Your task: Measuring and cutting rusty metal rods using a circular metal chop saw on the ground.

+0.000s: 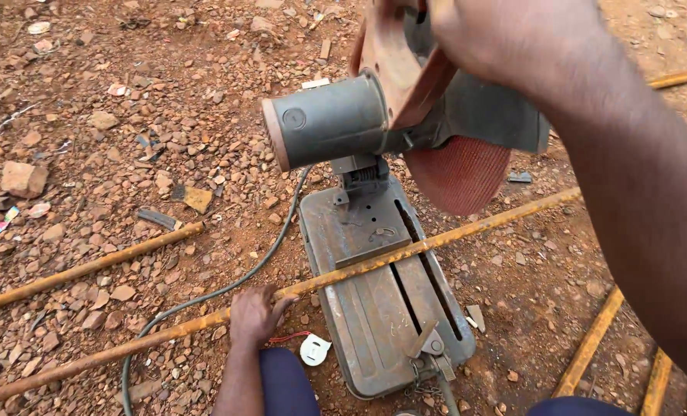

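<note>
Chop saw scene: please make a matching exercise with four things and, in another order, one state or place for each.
Things:
1. left hand
2. right hand
3. cutting disc
4. grey cable

States or places:
A. raised above the saw base
B. pressing the rusty rod down
C. lying curved on the stony ground
D. on top of the saw's raised head, at its handle

Pairs: 1-B, 2-D, 3-A, 4-C

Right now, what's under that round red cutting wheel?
Under the cutting wheel lies the rusty rod across the saw's metal base. The wheel's top half hides inside its guard.
</note>
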